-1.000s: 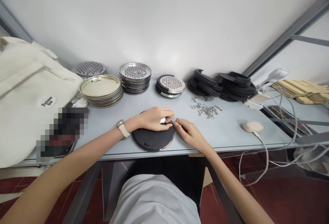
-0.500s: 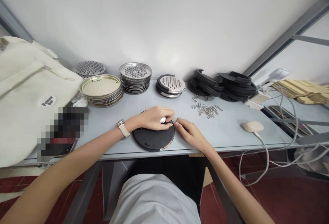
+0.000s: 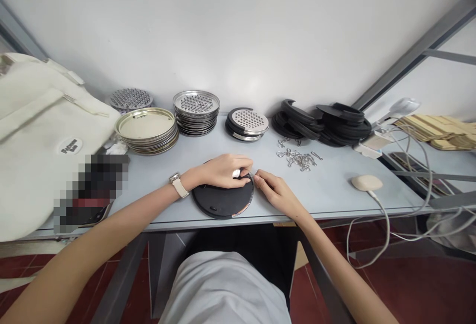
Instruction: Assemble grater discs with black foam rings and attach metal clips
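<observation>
A round black disc [image 3: 222, 201] with a thin metal rim lies flat on the grey table [image 3: 327, 190] near its front edge. My left hand [image 3: 224, 170], with a watch on its wrist, rests curled over the disc's far edge and presses it down. My right hand [image 3: 274, 191] pinches a small metal piece at the disc's upper right rim, fingertips touching the left hand's. The piece itself is too small to name.
Along the wall stand stacks of gold-rimmed plates [image 3: 146, 129], perforated metal discs [image 3: 196, 111], a black-ringed disc stack [image 3: 247, 124] and black rings [image 3: 322, 123]. Small metal clips [image 3: 297, 158] lie behind my right hand. A cream bag [image 3: 40, 131] fills the left; a mouse [image 3: 366, 182] and cables lie right.
My right hand has crept slightly left along the disc's rim, closer to the left hand. The disc and left hand have hardly moved.
</observation>
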Motion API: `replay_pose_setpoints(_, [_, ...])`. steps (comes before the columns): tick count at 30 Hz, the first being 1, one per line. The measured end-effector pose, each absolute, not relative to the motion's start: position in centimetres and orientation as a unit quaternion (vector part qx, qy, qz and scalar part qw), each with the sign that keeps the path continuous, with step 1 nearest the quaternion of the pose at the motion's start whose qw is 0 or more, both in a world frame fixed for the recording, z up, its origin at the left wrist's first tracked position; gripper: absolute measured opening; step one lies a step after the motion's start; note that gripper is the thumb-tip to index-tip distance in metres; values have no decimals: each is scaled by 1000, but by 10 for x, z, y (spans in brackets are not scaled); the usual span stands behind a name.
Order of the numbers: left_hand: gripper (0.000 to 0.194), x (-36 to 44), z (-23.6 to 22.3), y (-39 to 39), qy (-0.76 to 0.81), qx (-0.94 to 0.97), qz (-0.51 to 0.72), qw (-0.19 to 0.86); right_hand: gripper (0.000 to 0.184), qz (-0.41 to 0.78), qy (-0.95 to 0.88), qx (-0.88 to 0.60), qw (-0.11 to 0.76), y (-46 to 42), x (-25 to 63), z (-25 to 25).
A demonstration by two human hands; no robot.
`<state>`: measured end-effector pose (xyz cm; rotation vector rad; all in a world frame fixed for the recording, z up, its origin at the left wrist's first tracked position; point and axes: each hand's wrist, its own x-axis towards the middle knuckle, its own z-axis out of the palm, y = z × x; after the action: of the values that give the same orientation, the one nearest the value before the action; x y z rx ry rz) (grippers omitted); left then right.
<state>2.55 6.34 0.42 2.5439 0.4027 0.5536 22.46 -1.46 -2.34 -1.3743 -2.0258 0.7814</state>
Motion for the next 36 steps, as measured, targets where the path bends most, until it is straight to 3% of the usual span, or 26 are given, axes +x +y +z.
replay_pose_setpoints(17, [12,24,2,64,149,946,189,217,30,202,-806,-502,240,-12,221,-27])
replay_pose_setpoints(36, [10,25,4,64,136,929,221,264,29,192,-810,-498,240,-13,220,-29])
